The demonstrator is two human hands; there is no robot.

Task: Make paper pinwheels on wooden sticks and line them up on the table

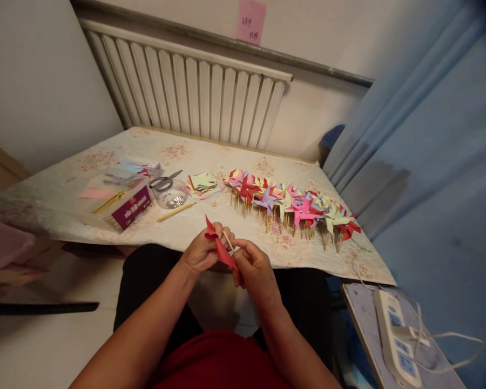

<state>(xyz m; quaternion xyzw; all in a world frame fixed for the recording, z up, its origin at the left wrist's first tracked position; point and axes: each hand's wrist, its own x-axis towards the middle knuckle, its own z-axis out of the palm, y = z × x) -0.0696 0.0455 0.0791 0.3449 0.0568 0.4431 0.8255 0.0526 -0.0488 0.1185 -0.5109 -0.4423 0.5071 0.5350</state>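
Note:
Both my hands meet just in front of the table's near edge, over my lap. My left hand [200,253] pinches a folded red paper piece [221,246] whose tip points up. My right hand [254,268] is closed on the same red paper and on a thin wooden stick [228,241] poking through it. Beyond them, a long row of finished paper pinwheels [294,206] in red, pink, purple and green lies on the table.
On the floral tablecloth [194,227] lie a purple box of sticks [125,208], a clear tub [170,194] with scissors [166,180] across it, cut paper squares [202,183] and loose sticks [176,212]. A power strip [397,337] rests on a board at right. A radiator [186,92] stands behind.

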